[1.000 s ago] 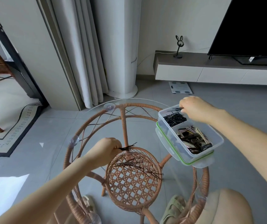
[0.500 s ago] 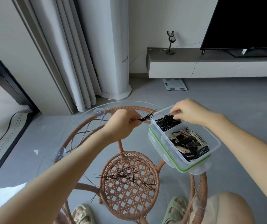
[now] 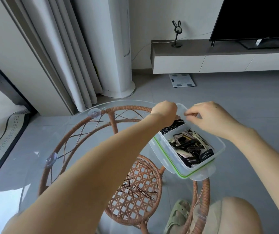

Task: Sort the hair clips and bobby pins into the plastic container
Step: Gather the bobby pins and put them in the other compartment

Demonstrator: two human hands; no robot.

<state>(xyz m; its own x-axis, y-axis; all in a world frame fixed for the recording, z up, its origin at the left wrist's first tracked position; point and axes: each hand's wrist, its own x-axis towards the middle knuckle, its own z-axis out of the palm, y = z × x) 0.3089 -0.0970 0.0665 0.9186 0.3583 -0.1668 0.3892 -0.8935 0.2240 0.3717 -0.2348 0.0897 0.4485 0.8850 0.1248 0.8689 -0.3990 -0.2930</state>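
Observation:
A clear plastic container [image 3: 218,146] with a green seal sits on the right side of the round glass table. Its far compartment holds black bobby pins [image 3: 169,128]; the near one holds several hair clips [image 3: 189,147]. My left hand [image 3: 164,110] hovers over the bobby pin compartment, fist closed and knuckles up, so the bunch it carries is hidden beneath it. My right hand [image 3: 207,115] pinches the container's far rim. Several loose bobby pins [image 3: 135,188] lie on the glass in the middle of the table.
The glass top [image 3: 84,119] rests on a rattan frame [image 3: 78,132] with suction cups. The container stands on its lid [image 3: 201,175] near the table's right edge. My knee [image 3: 233,217] and a sandalled foot [image 3: 177,217] are below right. Curtain, floor fan and TV bench stand behind.
My left hand lifted a bunch of bobby pins from the table's middle and carried it right and away, over the container's far compartment. My right hand stayed on the container's rim.

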